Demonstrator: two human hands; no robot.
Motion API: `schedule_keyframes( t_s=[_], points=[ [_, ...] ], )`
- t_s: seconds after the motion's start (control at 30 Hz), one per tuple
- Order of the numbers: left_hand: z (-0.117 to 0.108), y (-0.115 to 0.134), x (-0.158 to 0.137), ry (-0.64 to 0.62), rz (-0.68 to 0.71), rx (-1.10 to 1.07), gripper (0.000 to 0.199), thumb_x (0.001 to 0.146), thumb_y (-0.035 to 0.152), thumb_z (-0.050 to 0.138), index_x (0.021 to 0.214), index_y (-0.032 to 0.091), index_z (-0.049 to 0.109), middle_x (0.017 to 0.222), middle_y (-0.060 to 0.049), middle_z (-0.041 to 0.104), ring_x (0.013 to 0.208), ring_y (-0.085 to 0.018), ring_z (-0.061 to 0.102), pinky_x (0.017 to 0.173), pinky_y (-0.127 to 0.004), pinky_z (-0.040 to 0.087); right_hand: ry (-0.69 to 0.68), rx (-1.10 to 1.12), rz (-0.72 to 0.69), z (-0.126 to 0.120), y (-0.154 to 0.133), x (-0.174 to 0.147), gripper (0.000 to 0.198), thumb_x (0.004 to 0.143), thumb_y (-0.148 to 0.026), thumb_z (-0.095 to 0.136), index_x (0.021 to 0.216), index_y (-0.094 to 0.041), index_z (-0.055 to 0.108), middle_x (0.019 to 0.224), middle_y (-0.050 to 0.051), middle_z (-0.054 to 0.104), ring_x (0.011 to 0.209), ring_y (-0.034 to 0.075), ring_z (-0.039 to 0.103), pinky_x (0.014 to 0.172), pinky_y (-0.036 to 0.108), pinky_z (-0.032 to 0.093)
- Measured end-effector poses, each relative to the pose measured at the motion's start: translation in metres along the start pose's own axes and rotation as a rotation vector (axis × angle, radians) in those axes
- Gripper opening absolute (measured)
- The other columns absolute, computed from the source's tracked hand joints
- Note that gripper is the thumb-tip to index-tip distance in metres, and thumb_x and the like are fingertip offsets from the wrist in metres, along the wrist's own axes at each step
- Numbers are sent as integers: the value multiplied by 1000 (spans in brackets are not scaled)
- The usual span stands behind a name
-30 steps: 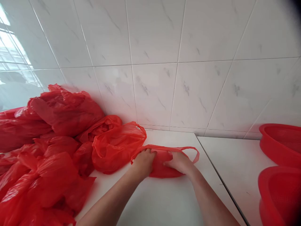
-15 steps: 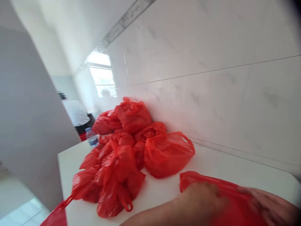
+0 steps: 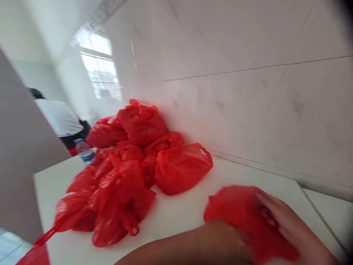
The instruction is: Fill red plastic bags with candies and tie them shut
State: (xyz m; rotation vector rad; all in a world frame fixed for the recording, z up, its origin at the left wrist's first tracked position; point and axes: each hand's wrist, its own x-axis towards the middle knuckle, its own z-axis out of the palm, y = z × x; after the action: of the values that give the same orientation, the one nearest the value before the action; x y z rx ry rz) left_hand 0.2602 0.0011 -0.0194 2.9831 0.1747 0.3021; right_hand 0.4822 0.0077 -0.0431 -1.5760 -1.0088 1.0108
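Note:
At the lower right of the head view, a red plastic bag [image 3: 231,204] is bunched up over the white table. My right hand [image 3: 278,213] is closed on its right side, with the fingers curled into the plastic. My left hand [image 3: 230,237] reaches across from the bottom and lies against the near side of the same bag. Its fingers are smeared and turned out of sight. What the bag contains does not show. Left of my hands, another red plastic bag [image 3: 183,169] with a loop handle rests near the wall.
A heap of red plastic bags [image 3: 121,184] covers the table's left part. Behind it stands a water bottle [image 3: 85,151]. The white table [image 3: 176,224] meets a tiled wall [image 3: 248,110]. A grey partition [image 3: 19,140] is at left; a person in white [image 3: 59,116] is beyond.
The view has swung to the right, so the heap and bottle sit further left. The bag between my hands has changed shape, and my right hand shows more fully around it.

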Motion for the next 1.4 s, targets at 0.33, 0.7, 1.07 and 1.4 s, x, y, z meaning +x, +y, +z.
schedule_keyframes(
  t_s=[0.33,0.7,1.07,1.4],
  points=[
    [-5,-27,-7,627,-521,20,39,80,12,54,115,28,58,142,-10,43,134,-33,31,105,-54,27,-330,-303,-48,4,-27,-21,26,77,-36,58,95,-20,68,95,3,68,83,16,61,70,27,46],
    [25,-64,-17,719,-795,-531,65,72,25,66,134,27,45,151,-10,22,136,-31,31,109,-47,32,-271,-709,-83,14,-33,-28,27,68,-16,59,93,-24,65,66,-4,58,55,12,51,51,23,36],
    [20,-68,-16,727,-771,-364,54,78,34,62,129,26,45,145,-9,28,135,-30,34,109,-48,33,-13,-784,-370,51,-94,-135,24,84,-27,56,107,-28,65,93,-3,68,82,11,60,75,21,42],
    [5,-53,-11,736,-816,-408,37,82,36,58,118,33,51,134,1,45,125,-21,46,104,-42,40,497,-807,-46,-51,-75,-266,20,83,-32,56,98,-27,68,90,2,68,80,17,62,70,26,47]
  ],
)
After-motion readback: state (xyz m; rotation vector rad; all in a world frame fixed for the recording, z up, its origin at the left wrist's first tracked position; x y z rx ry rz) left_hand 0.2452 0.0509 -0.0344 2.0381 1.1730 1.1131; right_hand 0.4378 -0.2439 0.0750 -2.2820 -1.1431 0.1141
